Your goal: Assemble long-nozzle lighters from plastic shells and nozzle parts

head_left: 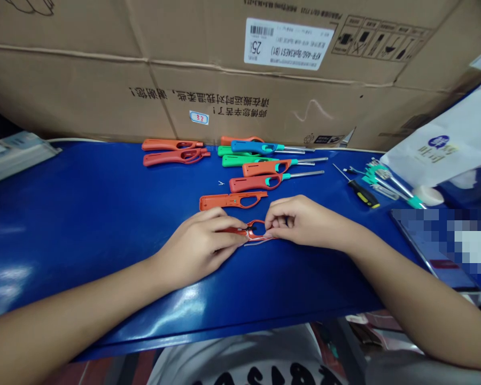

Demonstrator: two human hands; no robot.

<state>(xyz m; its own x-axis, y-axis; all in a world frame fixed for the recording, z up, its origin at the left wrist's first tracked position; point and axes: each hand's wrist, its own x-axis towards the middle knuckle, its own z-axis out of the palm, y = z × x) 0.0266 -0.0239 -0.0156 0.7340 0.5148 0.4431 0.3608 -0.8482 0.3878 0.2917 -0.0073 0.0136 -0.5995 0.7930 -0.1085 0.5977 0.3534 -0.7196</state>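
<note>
Low over the blue table, my left hand (202, 238) pinches the handle end of an orange lighter casing half (257, 221). A small black part and thin pale wire show inside the casing, by its trigger loop. At the casing's front end, my right hand (299, 220) has its thumb and fingertips closed together; whether they grip the casing or the wire cannot be made out. Just beyond my left hand lies another orange casing half (214, 201), its hollow side up. Behind it are long-nosed lighters: a red one (240, 185), an orange one (254, 169), green ones and a blue one (246, 146).
Two orange-red lighter casings (166, 156) lie at the back left. To the right are a screwdriver (363, 193), metal tubes with teal parts (401, 187), a white roll (428, 195) and a white bag (436, 133). A large carton (104, 80) walls off the back.
</note>
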